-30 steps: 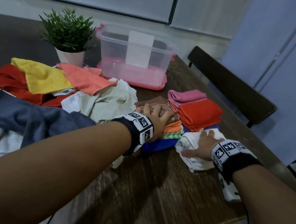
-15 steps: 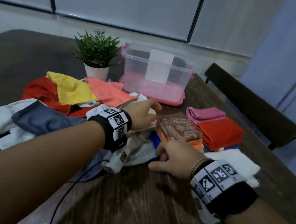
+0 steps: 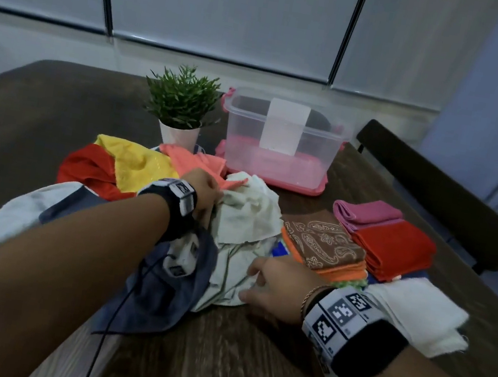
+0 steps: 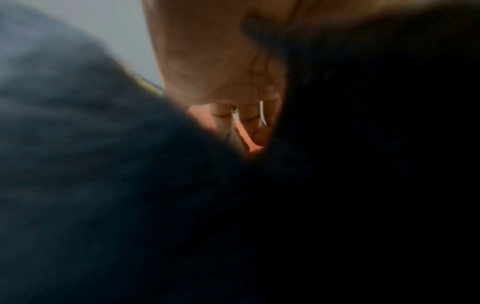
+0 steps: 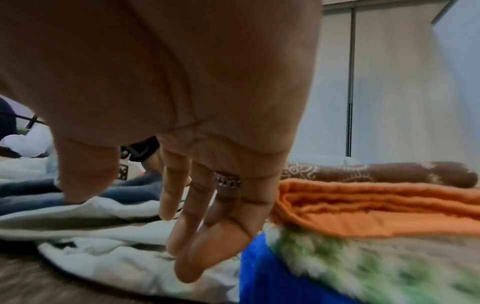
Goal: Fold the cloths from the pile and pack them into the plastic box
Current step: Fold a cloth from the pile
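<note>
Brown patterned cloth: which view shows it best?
Head view: the brown patterned cloth lies folded on top of the orange cloth, its whole upper face visible. The right wrist view shows only its folded edge side-on. The left wrist view shows none of it.

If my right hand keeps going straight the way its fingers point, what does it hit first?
Most likely the cream cloth: the right hand points left, fingers stretched low over its crumpled edge, with the grey cloth just beyond. Contact is unclear.
</note>
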